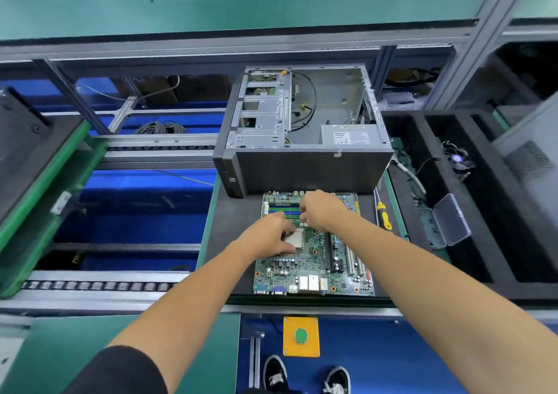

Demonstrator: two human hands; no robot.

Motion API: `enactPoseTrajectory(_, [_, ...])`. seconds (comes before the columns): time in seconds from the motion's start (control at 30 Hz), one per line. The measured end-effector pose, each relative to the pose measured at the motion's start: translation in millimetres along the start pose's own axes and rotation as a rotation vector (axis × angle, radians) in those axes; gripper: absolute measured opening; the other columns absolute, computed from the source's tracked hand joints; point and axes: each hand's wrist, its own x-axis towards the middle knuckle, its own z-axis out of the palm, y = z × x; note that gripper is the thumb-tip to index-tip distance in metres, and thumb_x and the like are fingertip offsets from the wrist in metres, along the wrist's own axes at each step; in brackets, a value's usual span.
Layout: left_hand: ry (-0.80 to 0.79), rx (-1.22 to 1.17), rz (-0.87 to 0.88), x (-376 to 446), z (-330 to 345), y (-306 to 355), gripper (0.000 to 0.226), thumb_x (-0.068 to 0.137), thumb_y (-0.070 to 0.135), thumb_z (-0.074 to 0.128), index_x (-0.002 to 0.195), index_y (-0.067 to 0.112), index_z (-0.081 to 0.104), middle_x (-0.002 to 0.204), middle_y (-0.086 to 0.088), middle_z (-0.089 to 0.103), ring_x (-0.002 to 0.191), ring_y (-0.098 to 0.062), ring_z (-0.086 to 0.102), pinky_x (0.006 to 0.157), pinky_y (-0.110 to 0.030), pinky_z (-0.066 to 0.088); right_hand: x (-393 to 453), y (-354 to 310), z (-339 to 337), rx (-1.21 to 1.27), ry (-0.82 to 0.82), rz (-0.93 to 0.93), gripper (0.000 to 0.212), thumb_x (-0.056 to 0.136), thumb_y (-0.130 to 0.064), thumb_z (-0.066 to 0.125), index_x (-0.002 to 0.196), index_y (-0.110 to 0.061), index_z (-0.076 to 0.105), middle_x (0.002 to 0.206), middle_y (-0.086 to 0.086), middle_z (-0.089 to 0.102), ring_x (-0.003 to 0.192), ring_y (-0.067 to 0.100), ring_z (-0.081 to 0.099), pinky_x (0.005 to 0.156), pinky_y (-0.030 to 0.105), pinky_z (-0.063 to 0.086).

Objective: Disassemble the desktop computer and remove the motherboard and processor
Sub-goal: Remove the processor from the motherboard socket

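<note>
Green printed motherboard lies flat on the dark desk, at six o'clock from the open grey metal computer case. Left hand pinches the square silver processor; right hand, fingers curled, sits just at one o'clock from it, its hold unclear.

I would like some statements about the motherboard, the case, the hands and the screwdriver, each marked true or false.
1. The motherboard lies outside the computer case, in front of it. True.
2. The left hand has its fingers at the processor on the board. True.
3. The right hand holds the screwdriver. False: the screwdriver lies untouched to the right of the board.
4. The case is closed by its side panel. False: it is open, its inside visible.
5. A green button sits on a yellow plate. True.
</note>
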Motion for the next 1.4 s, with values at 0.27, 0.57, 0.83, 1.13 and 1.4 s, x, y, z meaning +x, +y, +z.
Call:
enactPoseTrajectory(0.27, [0.01,0.002,0.059,0,-3,3,0.042,0.079,0.039,0.075,0.109,0.01,0.068,0.101,0.001,0.052,0.089,-0.017,0.052,0.077,-0.03,0.045,-1,-5,-2,-0.096,-0.048,-0.026,0.033,0.097,-0.021,0.056,0.067,-0.011,0.049,0.064,0.003,0.05,0.069,0.024,0.056,0.06,0.031,0.045])
enactPoseTrajectory(0.57, [-0.104,-0.02,0.038,13,-13,1,0.04,0.074,0.033,0.077,0.101,0.012,0.058,0.092,0.001,0.053,0.078,-0.015,0.049,0.063,-0.027,0.042,-5,-11,-1,-0.221,-0.046,-0.08,0.017,0.093,-0.013,0.055,0.078,-0.011,0.046,0.076,0.009,0.045,0.076,0.025,0.047,0.066,0.031,0.041])
enactPoseTrajectory(0.83, [-0.155,-0.005,0.03,18,-13,2,0.04,0.067,0.03,0.077,0.092,0.009,0.053,0.084,0.0,0.049,0.072,-0.021,0.049,0.058,-0.03,0.037,-6,-7,2,-0.21,-0.049,-0.087,0.011,0.094,-0.015,0.055,0.086,-0.007,0.059,0.081,0.01,0.056,0.078,0.027,0.056,0.066,0.03,0.043])
enactPoseTrajectory(1.13, [-0.182,0.0,0.055,15,-22,10,0.029,0.07,0.027,0.072,0.08,0.008,0.053,0.071,-0.005,0.054,0.062,-0.018,0.045,0.057,-0.033,0.038,-10,-7,1,-0.135,-0.071,-0.078,0.027,0.086,-0.018,0.053,0.061,-0.013,0.043,0.062,0.003,0.044,0.067,0.025,0.05,0.06,0.03,0.039])
enactPoseTrajectory(1.4, [-0.178,-0.001,0.001,9,-30,2,0.032,0.064,0.027,0.075,0.087,0.01,0.059,0.078,-0.001,0.054,0.068,-0.016,0.046,0.058,-0.029,0.039,-16,-6,-4,0.033,-0.101,-0.12,0.004,0.081,-0.009,0.056,0.079,-0.011,0.053,0.08,0.007,0.057,0.075,0.024,0.052,0.064,0.029,0.042])
